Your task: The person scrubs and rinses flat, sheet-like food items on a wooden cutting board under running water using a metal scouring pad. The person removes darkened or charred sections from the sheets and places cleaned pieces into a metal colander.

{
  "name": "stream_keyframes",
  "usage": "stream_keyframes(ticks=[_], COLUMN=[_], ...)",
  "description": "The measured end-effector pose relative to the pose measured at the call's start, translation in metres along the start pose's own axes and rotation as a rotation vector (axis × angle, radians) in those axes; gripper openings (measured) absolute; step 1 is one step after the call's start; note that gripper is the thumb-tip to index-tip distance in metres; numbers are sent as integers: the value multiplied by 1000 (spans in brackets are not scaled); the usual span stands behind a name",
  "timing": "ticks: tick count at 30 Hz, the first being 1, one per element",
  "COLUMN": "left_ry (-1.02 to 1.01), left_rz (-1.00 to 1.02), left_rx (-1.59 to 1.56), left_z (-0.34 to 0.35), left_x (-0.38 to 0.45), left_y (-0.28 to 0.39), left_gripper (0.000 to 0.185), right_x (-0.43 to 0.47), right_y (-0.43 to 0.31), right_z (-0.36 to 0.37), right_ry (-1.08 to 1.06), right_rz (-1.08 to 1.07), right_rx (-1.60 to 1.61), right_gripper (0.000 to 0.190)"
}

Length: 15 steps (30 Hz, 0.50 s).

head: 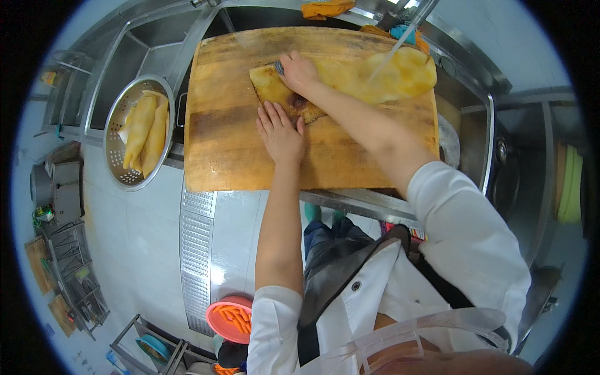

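A long yellowish sheet of what looks like animal skin (pixel 398 75) lies across a wooden board (pixel 220 154). Its left part is browner, with dark scorched-looking patches. My right hand (pixel 300 72) is closed around a grey metal scouring pad (pixel 279 68), which touches the skin near its upper left end. Flat, with the fingers spread, my left hand (pixel 281 133) rests on the lower edge of the skin's left part. A thin stream of water (pixel 391 55) from a tap at the upper right falls onto the skin's right part.
The board lies across a steel sink (pixel 468 126). At its left, a perforated metal colander (pixel 110 140) holds folded yellowish pieces. Orange cloths (pixel 328 8) lie behind the board. A pink basin (pixel 211 323) with carrot-like orange pieces stands low, by a floor grate (pixel 196 262).
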<state>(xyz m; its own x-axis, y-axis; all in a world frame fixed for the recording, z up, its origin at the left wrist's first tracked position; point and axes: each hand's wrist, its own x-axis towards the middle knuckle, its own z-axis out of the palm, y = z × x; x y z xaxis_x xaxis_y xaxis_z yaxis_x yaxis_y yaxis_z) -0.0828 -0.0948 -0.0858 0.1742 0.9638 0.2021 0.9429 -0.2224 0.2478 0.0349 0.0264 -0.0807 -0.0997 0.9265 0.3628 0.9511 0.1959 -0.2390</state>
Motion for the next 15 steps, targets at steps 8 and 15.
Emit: stream_keyframes(ticks=[8, 15], left_ry=[-29, -43], left_rz=[-34, -60], left_rx=[74, 49], left_z=[3, 1], left_x=[-4, -5], left_y=[-12, -7], left_gripper=[67, 71], right_x=[-39, 2], right_y=[-17, -32], right_z=[-29, 2], right_ry=[-263, -139], right_rz=[-134, -139], right_rx=[41, 115], right_gripper=[23, 21])
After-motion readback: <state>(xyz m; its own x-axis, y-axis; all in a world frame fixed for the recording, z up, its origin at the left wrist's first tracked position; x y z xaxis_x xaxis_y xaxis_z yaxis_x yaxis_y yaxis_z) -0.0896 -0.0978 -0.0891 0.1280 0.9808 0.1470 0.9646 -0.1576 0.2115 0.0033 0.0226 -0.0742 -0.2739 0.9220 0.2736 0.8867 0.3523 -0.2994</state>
